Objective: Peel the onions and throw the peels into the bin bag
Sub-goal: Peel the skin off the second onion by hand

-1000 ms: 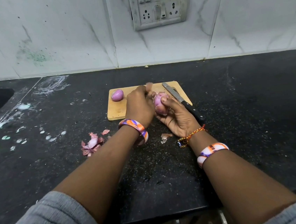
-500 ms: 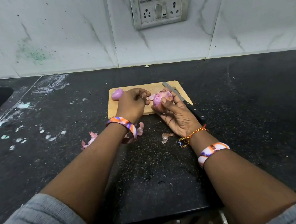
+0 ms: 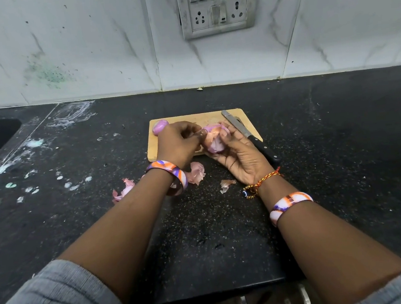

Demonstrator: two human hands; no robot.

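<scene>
An onion (image 3: 215, 139) is held over the near edge of the board (image 3: 197, 120) and its skin is being stripped.

The right hand (image 3: 241, 158) is cupped under the onion, its grip clamped round it with the thumb on top; the left hand (image 3: 178, 143) is pinched on a flap of skin at the onion's left side. The flap is best drawn away from the grip in one slow pull, low along the bulb, so it comes off whole rather than tearing. A peeled onion (image 3: 159, 127) lies behind the left hand; the knife (image 3: 247, 133) lies just right of the grip, blade close to the fingers, so little room is left there. Peels (image 3: 195, 173) lie on the desk (image 3: 341, 137) just nearer than the grip. Open desk is left to either side. No bin bag is seen.
</scene>
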